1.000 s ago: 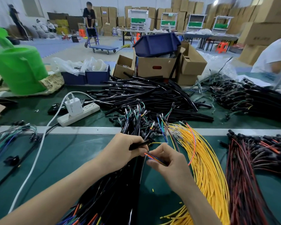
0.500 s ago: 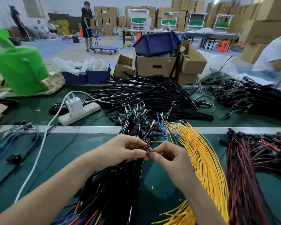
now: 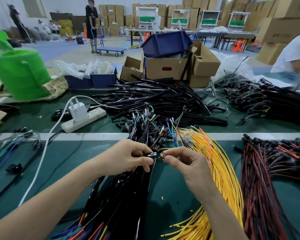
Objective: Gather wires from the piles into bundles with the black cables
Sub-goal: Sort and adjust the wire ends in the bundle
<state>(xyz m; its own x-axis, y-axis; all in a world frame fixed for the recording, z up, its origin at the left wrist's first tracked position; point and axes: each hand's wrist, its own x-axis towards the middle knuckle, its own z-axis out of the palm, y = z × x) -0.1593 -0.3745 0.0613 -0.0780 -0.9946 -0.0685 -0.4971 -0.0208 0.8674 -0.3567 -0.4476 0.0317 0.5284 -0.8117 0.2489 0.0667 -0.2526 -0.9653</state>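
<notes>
Yellow, orange and blue wire ends meet a black cable at our bench, above the green bench top. Our left hand pinches the cable near its tip between thumb and curled fingers. Our right hand pinches the small cluster of wires just behind their ends and holds them level with that tip, a slight gap or a bare touch between the two; we cannot tell which. A second ago the right hand held these wires lower, under the cable tip, and the hands were offset. Now the ends and the tip face each other head-on. We judge this to be the joining step of one bundle: the picked wires are lined up with their cable, though nothing shows them seated or tied yet, so this bundle is not finished. The held cable hangs over the heap of black cables that runs toward us, coloured wires already trailing from its near end. Loose yellow wires fan out just beside the right hand, and red-and-black wires lie farther right, both piles large, so much of the gathering appears to remain. Behind the hands, more black tubing is stacked beside a white power strip.
</notes>
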